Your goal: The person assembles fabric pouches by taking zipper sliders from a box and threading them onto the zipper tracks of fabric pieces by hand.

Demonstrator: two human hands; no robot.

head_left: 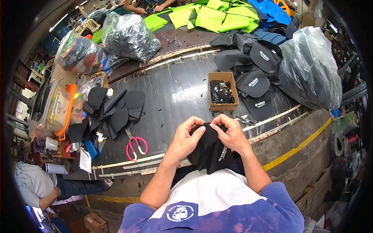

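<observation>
A black fabric piece with white YAMAHA lettering [208, 149] hangs between my hands, just in front of my chest. My left hand [185, 136] pinches its top edge from one side, and my right hand [230, 134] pinches the same edge close by. What lies right between the fingertips is too small to make out. Just beyond my hands stands a small cardboard box [224, 107] of small dark and metallic parts, perhaps zipper sliders. A small dark-handled cutting tool [246, 121] lies beside my right hand.
Pink-handled scissors [136, 147] lie left on the dark table [175, 85], near a pile of black fabric pieces [112, 110]. More YAMAHA pieces [254, 82] are stacked right, beside a large plastic bag [311, 66]. Lime-green sheets [221, 17] lie at the back; another person [35, 182] is at left.
</observation>
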